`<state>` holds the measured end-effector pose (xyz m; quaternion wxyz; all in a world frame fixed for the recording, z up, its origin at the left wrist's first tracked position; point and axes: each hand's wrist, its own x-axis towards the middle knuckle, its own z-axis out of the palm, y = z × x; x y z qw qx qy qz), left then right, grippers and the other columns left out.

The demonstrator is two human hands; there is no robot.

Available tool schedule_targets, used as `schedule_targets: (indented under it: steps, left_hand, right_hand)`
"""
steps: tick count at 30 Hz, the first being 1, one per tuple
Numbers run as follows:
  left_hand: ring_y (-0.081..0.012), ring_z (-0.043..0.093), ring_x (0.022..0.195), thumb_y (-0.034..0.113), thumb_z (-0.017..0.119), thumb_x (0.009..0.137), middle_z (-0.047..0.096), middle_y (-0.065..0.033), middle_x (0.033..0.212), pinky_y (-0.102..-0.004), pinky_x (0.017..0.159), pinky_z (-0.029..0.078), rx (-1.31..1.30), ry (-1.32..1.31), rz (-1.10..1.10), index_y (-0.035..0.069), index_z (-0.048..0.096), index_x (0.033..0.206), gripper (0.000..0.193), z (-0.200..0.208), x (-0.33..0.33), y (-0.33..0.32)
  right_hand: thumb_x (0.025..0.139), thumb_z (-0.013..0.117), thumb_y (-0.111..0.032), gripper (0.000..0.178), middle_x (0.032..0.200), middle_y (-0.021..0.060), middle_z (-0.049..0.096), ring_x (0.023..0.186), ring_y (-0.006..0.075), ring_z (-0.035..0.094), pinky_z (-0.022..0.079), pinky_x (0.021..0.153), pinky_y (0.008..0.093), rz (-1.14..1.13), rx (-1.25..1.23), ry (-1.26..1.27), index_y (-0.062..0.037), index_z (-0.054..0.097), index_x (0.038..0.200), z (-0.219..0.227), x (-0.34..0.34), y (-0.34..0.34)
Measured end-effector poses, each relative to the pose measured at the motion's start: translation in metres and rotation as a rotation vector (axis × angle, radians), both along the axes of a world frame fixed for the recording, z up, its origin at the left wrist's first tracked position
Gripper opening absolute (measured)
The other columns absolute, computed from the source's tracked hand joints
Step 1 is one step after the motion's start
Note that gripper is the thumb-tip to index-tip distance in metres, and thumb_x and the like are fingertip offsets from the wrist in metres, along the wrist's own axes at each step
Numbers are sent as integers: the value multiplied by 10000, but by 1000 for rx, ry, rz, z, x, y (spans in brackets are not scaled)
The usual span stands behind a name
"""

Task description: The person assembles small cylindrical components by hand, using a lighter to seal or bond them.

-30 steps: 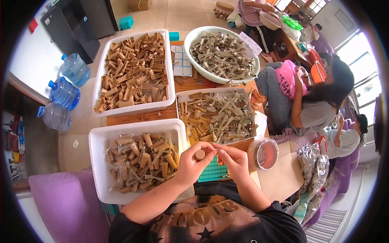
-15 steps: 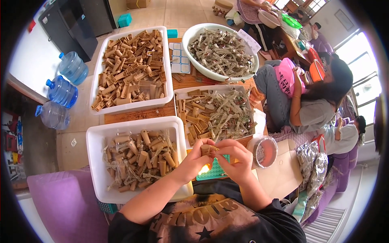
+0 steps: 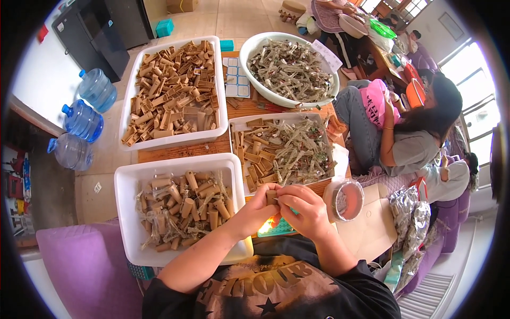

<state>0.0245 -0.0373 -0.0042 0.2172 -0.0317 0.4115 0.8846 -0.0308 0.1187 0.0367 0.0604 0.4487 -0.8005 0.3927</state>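
In front of my chest, my left hand [image 3: 257, 213] is closed around a small tan plastic shell [image 3: 272, 197]. My right hand [image 3: 308, 211] meets it there, thumb and fingers pressed against the same shell; thin wires inside are mostly hidden. Just below the hands a teal perforated mat [image 3: 278, 228] lies on the table, with a bright glow beside my left fingers. Beyond the hands is a white tray [image 3: 237, 123] of tan half shells [image 3: 261, 158] and bundled wires [image 3: 300, 141]. Left of them, a white tub [image 3: 121, 183] holds tan cylinders [image 3: 187, 206] trailing wires.
A larger white tub [image 3: 221, 101] of loose half shells stands far left, beside a pale round basin [image 3: 247, 80] full of wire bundles. At right are a clear round container [image 3: 347, 200], cardboard [image 3: 372, 220] and silvery bags [image 3: 409, 212]. A seated co-worker [image 3: 419, 143] is close on the right.
My right fingers have closed in on the shell, where they were pinching thin wires at its edge. The shell is now more covered by my fingers.
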Motion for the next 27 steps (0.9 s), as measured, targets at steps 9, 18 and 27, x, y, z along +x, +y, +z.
schedule_targets:
  steps: [9,18,27]
  left_hand:
    - [-103,466,708,56,482,872,480,-43,835,-247,626,410,-209,65,-7,46,313,1260,423,-1,3,-2]
    - [-86,463,788,47,472,877,488,-39,947,-238,693,416,-257,144,-24,45,280,1315,478,-2,4,-3]
    - [-96,476,893,-14,443,877,480,-47,1029,-251,773,426,-251,205,49,55,290,1319,473,1,4,0]
  right_hand:
    - [681,678,-14,194,972,130,624,878,309,632,530,777,360,-3,90,63,-2,595,855,2,4,-4]
    - [689,665,-13,197,950,120,622,870,296,632,531,758,358,-38,105,-31,-14,592,872,12,8,-2]
    - [693,665,-22,215,979,127,614,897,298,629,528,776,363,-6,155,38,-12,587,893,18,3,-8]
